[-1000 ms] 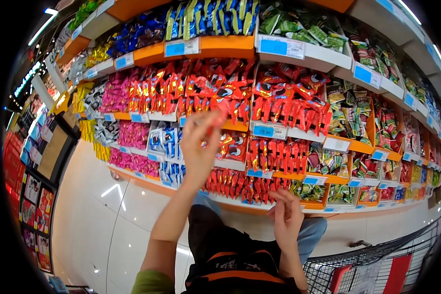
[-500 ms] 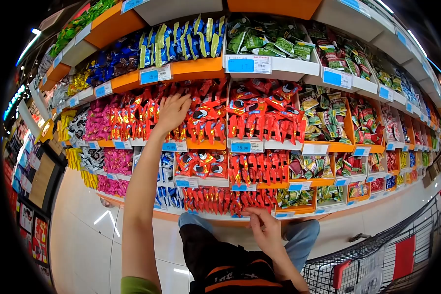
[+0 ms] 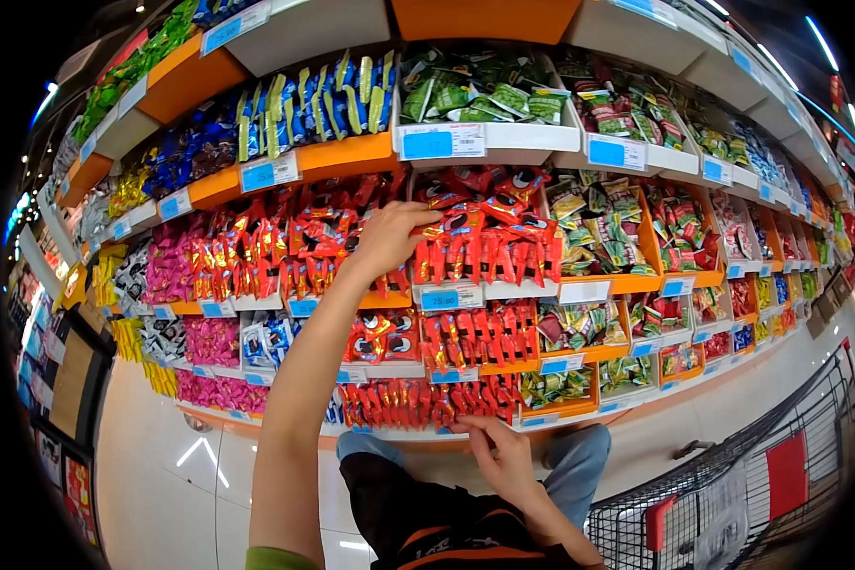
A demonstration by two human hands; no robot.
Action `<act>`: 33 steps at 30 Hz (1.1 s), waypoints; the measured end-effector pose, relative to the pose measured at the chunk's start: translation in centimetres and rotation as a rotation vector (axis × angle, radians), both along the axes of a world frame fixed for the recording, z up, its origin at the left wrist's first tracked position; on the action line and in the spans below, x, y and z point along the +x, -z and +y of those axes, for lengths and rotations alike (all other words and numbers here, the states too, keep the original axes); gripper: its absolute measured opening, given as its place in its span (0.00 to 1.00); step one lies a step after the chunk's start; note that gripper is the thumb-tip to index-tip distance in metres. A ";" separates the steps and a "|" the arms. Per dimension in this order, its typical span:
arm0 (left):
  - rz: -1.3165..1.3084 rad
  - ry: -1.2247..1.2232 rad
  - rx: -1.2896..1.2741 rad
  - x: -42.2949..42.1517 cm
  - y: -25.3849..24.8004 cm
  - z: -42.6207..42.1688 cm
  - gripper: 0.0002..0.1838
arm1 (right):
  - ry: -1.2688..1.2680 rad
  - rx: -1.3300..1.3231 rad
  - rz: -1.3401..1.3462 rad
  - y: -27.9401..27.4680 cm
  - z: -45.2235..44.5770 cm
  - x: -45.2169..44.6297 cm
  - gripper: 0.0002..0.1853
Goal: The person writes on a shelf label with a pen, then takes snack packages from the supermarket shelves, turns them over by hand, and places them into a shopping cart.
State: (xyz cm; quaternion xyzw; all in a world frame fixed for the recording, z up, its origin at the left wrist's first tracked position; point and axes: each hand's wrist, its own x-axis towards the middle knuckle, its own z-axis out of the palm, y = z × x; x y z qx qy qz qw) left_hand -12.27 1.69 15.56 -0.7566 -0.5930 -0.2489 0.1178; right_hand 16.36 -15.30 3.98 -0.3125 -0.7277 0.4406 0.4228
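My left hand (image 3: pixel 396 239) rests on the middle shelf among shiny red candy packets, fingers stretched to the right and no packet visibly lifted. Under its fingertips lie the red packets with black-and-white print (image 3: pixel 489 226) in the right-hand bin. More red packets (image 3: pixel 328 228) fill the bin to its left. Lower down, in front of my knees, my right hand (image 3: pixel 503 461) hangs loosely bent with nothing visible in it. Its fingertips are close to a row of red packets (image 3: pixel 389 404) on the bottom shelf; whether they touch, I cannot tell.
Above are blue-and-yellow packets (image 3: pixel 318 100) and green packets (image 3: pixel 489 90). Pink packets (image 3: pixel 209 340) sit to the left, green-and-red ones (image 3: pixel 598 228) to the right. Price labels (image 3: pixel 442 141) line the shelf edges. A wire shopping cart (image 3: pixel 722 484) stands at the lower right.
My left hand has moved right across the red packets, from the left bin to the edge of the right one. The view has shifted slightly; my right hand stays low.
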 end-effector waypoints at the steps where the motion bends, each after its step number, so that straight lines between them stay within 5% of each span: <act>1: 0.069 -0.026 -0.005 0.1 -0.3 0.4 0.22 | 0.005 -0.002 -0.001 0.1 0.0 0.2 0.10; 5: 0.044 -0.090 -0.039 1.1 -1.2 1.2 0.19 | -0.001 -0.015 -0.018 0.0 -0.2 0.9 0.11; 8: -0.281 -0.199 -0.117 1.1 -2.3 1.1 0.16 | 0.003 0.013 -0.006 0.7 -0.1 1.4 0.11; 16: -0.451 0.016 0.182 -0.7 -0.1 -0.4 0.17 | 0.024 -0.009 0.022 1.2 0.0 2.2 0.11; 19: -0.768 -0.023 0.166 0.5 -0.2 -2.2 0.19 | 0.025 -0.030 0.026 1.3 0.2 2.0 0.11; 22: -1.216 0.173 0.053 3.3 -0.9 -5.6 0.19 | 0.000 -0.096 0.105 0.9 0.6 1.7 0.11; 26: -1.437 0.216 -0.112 7.1 1.5 -9.7 0.23 | -0.093 -0.254 0.335 -0.8 2.1 1.9 0.17; 29: -1.469 0.245 -0.264 11.2 2.8 -13.6 0.17 | -0.098 -0.273 0.458 -3.6 3.0 1.9 0.27; 33: -1.508 0.283 -0.299 15.2 4.5 -17.3 0.17 | -0.045 -0.305 0.530 -4.7 3.3 1.8 0.23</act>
